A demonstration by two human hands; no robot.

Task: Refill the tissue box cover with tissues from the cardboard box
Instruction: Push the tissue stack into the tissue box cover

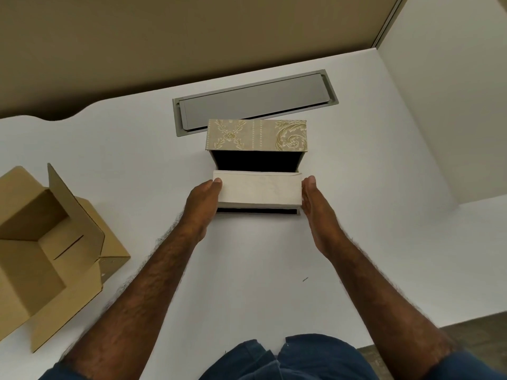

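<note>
On the white matte surface [247, 270], head view: tissue box cover [256, 134] sits centre, rectangular, rigid, wrapped in beige fabric-like paper with embossed gold floral scrollwork. It stands open toward the camera; interior is black, looks empty in the part that shows.

Tissue stack [258, 191] is a cream rectangular block, soft-edged, faint creases on its top face, layered sheets visible at the upper edge. It sits at the mouth of the cover, over the cover's near black edge.

Left hand [203, 200] presses the stack's left end, thumb on the top corner. Right hand [315, 204] lies flat against the right end, fingers straight. Both hands clamp the stack between them, one per end.

Cardboard box [41, 250] is far left on the surface, well apart from the hands. Brown corrugated, flaps up and open, cavity looks empty.

Grey metal cable hatch [255, 101], long rectangle with a smooth lid, is set into the surface just behind the cover.

Blue shorts [301, 357] at bottom edge.
</note>
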